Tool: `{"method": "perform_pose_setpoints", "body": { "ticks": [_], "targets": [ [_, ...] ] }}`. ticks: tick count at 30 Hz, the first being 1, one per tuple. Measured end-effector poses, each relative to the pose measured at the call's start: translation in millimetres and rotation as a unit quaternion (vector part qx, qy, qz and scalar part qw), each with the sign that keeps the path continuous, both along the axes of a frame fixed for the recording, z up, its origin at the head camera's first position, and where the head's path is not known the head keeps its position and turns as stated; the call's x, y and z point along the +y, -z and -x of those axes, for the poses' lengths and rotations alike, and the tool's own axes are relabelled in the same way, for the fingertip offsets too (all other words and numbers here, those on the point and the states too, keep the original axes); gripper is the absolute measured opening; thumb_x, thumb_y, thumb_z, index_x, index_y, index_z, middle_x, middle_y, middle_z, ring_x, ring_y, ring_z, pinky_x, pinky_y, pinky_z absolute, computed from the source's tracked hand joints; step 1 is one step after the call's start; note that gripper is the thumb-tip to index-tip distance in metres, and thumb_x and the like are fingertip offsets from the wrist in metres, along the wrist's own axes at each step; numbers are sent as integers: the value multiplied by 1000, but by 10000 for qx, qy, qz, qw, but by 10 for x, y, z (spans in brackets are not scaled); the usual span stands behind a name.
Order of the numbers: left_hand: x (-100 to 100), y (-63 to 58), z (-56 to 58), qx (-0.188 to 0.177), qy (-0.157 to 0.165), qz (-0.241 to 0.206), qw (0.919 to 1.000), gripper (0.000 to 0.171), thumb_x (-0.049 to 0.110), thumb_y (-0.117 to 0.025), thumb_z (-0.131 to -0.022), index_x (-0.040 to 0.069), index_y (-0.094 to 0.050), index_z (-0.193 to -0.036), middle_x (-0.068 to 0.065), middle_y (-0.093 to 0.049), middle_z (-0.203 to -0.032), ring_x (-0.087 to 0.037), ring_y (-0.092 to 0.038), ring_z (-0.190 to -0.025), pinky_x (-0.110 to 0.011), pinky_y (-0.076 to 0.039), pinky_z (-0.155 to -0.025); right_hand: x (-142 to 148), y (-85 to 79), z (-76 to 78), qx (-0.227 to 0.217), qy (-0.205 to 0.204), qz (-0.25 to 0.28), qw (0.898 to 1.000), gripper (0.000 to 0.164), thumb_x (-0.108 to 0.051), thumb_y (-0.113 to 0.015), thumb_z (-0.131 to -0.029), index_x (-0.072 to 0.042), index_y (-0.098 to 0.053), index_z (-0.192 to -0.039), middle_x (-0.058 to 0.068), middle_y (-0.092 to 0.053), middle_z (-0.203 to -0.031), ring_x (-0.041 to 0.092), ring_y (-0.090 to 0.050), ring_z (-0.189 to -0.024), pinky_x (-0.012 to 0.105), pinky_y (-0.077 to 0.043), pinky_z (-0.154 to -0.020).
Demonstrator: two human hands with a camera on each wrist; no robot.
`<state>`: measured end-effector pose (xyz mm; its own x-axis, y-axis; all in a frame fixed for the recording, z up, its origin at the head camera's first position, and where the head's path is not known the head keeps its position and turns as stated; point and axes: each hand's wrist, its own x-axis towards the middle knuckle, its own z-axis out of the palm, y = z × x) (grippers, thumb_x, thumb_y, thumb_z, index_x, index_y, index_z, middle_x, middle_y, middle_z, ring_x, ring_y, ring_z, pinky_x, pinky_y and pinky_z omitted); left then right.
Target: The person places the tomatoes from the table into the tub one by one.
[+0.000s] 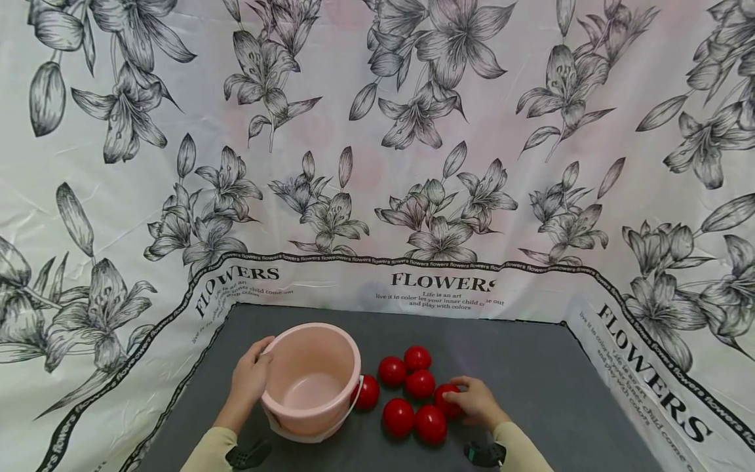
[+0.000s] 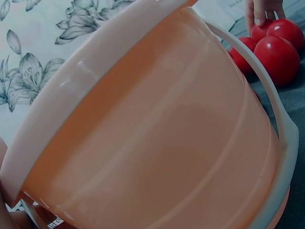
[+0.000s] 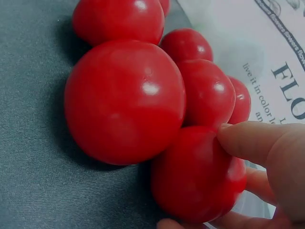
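Observation:
My left hand (image 1: 252, 371) grips the left rim of a pale pink bucket (image 1: 315, 359), fingers outside and thumb over the edge. The bucket is empty and tilts slightly, its mouth partly towards me. Its white handle (image 2: 267, 81) hangs down on the right side. To the right, my right hand (image 1: 479, 401) holds a glossy red tomato (image 3: 193, 174) between thumb and fingers, at the right end of a group. Several more red tomatoes (image 1: 398, 417) lie close together between bucket and hand. One tomato (image 1: 368, 393) sits right beside the bucket, partly covered by it.
A dark grey cloth surface (image 1: 566, 393) lies under everything. White flower-printed sheeting (image 1: 366, 216) stands up behind and along both sides, with lettering near its lower edge. Dark wrist devices (image 1: 485, 453) are strapped on both arms, over light yellow sleeves (image 1: 519, 447).

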<state>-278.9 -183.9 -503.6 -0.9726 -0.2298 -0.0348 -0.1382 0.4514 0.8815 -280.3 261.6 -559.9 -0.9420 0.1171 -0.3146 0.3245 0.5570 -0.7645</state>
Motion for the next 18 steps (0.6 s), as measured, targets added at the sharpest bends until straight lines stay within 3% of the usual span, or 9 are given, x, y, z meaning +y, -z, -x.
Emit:
{"method": "perform_pose_setpoints", "body": {
  "ticks": [10,18],
  "targets": [
    [-11,13,-7,-36,34,-184,9998,46,22,-42,-106,13,-48,-151,-23,-48,-153,-41,-50,-135,-60,-42,-109,-31,35,-16,89,163,200,9996,50,-16,-75,-89,4,-61,-132,31,-62,-125,35,-70,-96,46,-63,-67],
    [-6,16,5,3,12,-114,9999,45,22,-43,-106,12,-49,-150,-22,-44,-157,-44,-44,-142,-62,-38,-114,-3,59,-34,165,503,479,9974,48,-18,-78,-85,3,-64,-127,28,-65,-119,28,-70,-87,43,-63,-64]
  ]
}}
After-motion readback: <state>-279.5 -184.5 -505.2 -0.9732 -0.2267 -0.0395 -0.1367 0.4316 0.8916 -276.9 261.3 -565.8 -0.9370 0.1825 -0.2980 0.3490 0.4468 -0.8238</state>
